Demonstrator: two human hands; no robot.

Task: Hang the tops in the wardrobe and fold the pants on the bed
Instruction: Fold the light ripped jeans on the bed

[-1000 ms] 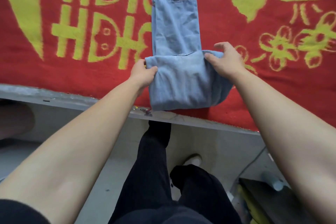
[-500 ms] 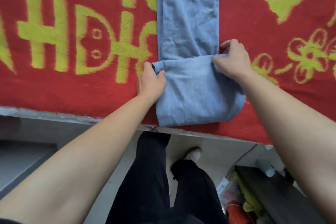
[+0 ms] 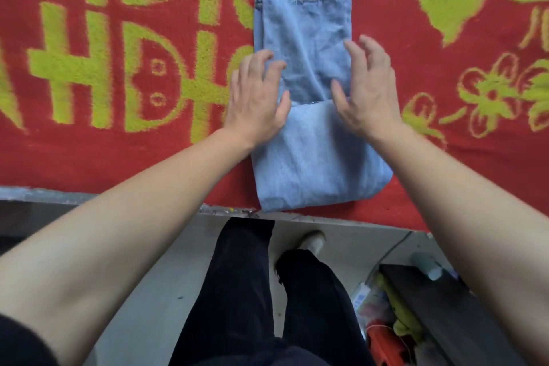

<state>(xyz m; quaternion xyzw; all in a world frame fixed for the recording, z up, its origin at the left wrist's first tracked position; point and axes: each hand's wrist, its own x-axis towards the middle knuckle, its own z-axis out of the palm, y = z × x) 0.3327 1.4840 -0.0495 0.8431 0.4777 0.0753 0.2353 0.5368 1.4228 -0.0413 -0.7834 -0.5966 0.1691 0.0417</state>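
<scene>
Light blue jeans (image 3: 309, 140) lie folded on the red bed cover (image 3: 89, 151) with yellow-green patterns, the near part doubled over the leg part, whose hem points away from me. My left hand (image 3: 255, 98) hovers over the jeans' left edge with fingers spread and slightly bent, holding nothing. My right hand (image 3: 368, 89) hovers over the right side of the fold line, fingers spread and loosely bent, also holding nothing. Whether either palm touches the cloth is unclear.
The bed's grey edge (image 3: 59, 194) runs across below the jeans. My legs in black trousers (image 3: 252, 291) stand on the pale floor. At the lower right stand a dark low cabinet (image 3: 439, 306) and a clutter of coloured items (image 3: 383, 333).
Both hands let go of the folded edge of the jeans and moved forward over the leg part, fingers opening. The folded part now lies flat.
</scene>
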